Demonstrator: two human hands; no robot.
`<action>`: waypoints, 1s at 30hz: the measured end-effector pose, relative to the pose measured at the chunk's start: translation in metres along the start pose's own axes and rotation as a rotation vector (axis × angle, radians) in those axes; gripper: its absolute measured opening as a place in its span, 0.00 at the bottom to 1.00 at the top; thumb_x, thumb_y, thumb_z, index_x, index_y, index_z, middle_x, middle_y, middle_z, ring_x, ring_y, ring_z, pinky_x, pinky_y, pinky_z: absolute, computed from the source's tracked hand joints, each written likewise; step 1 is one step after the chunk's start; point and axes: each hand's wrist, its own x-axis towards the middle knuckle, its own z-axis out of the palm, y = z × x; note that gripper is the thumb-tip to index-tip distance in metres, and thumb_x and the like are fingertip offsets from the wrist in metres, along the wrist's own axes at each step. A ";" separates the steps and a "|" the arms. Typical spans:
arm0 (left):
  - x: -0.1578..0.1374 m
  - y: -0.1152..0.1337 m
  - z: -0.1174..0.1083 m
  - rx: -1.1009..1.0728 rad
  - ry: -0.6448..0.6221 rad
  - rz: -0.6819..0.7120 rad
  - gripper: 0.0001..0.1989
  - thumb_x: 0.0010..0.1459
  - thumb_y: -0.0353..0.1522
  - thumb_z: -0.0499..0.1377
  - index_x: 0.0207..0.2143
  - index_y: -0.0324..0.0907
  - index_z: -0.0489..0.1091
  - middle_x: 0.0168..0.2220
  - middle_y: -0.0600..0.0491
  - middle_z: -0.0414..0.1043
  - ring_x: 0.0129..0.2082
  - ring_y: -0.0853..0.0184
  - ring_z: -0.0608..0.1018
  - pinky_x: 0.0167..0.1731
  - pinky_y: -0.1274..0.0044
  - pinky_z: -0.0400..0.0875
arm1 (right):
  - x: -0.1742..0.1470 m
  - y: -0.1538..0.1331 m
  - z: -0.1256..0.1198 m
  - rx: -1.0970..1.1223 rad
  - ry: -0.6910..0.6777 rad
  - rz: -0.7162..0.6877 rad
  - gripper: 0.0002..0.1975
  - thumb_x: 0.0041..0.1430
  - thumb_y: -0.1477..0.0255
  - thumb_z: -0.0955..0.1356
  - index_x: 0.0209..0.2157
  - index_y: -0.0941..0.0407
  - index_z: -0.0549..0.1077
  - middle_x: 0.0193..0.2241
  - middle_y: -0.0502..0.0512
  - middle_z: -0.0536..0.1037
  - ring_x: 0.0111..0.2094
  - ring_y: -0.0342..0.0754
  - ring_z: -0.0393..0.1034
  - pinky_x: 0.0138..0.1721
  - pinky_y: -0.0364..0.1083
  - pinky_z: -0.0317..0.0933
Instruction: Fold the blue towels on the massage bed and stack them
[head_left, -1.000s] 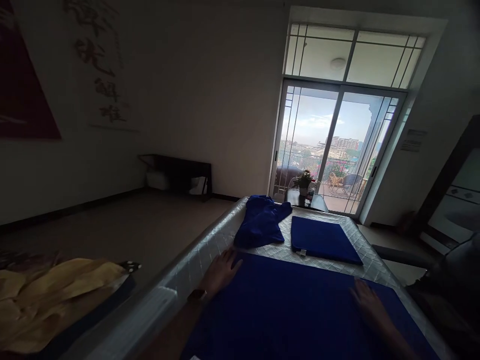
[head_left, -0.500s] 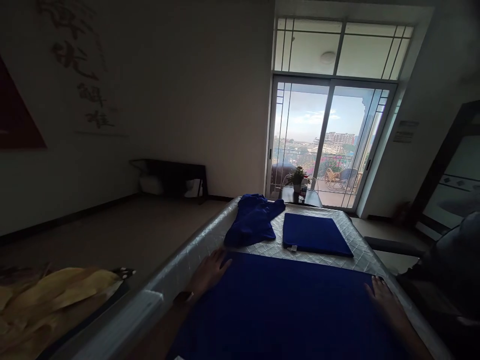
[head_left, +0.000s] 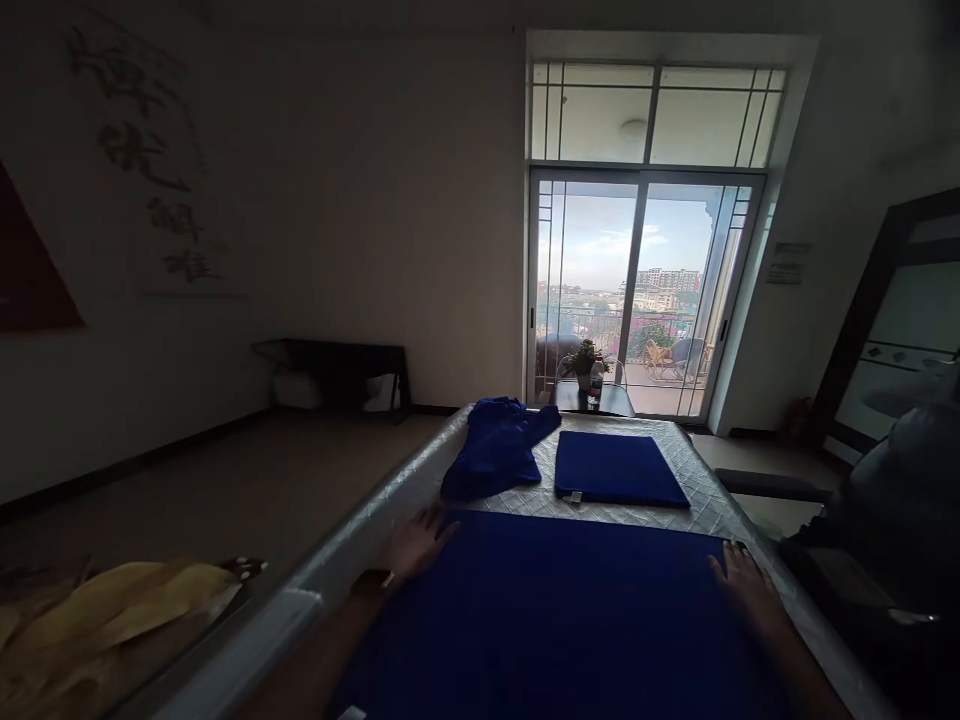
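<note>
The large blue cloth [head_left: 555, 610] is spread over the near part of the quilted mattress [head_left: 716, 510], its far left and far right corners covered by the left hand [head_left: 414, 545] and right hand [head_left: 744, 582], both laid open, thumbs apart from fingers. A narrow strip of mattress is seen between its far edge and the folded blue cloth [head_left: 621, 468], while the crumpled blue cloth [head_left: 496, 452] is set farther left. The near edge is cut off by the frame, and surface detail is lost in shadow.

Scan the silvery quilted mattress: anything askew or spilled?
The crumpled blue cloth at the far left looks untidy, lying bunched, while the rectangular blue fabric piece beside it and large blue fabric sheet between left hand and right hand lie flat. No spill shows.
</note>
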 end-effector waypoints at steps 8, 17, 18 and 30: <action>-0.002 0.154 0.010 -0.067 0.000 0.315 0.34 0.69 0.52 0.39 0.64 0.41 0.65 0.67 0.45 0.62 0.68 0.57 0.62 0.67 0.68 0.54 | -0.001 -0.002 -0.001 -0.033 -0.023 0.030 0.41 0.65 0.54 0.47 0.69 0.67 0.53 0.71 0.62 0.52 0.71 0.56 0.43 0.69 0.58 0.40; -0.006 0.214 0.036 -0.217 -0.110 0.434 0.37 0.69 0.54 0.36 0.70 0.44 0.54 0.72 0.48 0.49 0.72 0.59 0.51 0.69 0.62 0.45 | -0.003 -0.001 -0.004 -0.028 -0.035 0.020 0.41 0.65 0.54 0.46 0.70 0.66 0.51 0.71 0.61 0.53 0.71 0.56 0.43 0.69 0.59 0.41; -0.003 0.203 0.035 -0.213 -0.122 0.405 0.38 0.68 0.55 0.36 0.70 0.44 0.53 0.72 0.49 0.48 0.72 0.59 0.50 0.70 0.62 0.44 | -0.004 0.000 -0.004 -0.021 -0.032 0.017 0.41 0.65 0.53 0.46 0.70 0.66 0.51 0.71 0.61 0.53 0.71 0.56 0.43 0.69 0.59 0.41; 0.008 0.017 0.031 -0.059 -0.021 0.079 0.38 0.68 0.53 0.37 0.70 0.38 0.52 0.72 0.44 0.49 0.72 0.54 0.51 0.69 0.58 0.41 | -0.004 -0.002 -0.005 -0.043 -0.025 0.009 0.40 0.65 0.55 0.47 0.69 0.66 0.53 0.70 0.62 0.53 0.71 0.56 0.44 0.69 0.59 0.41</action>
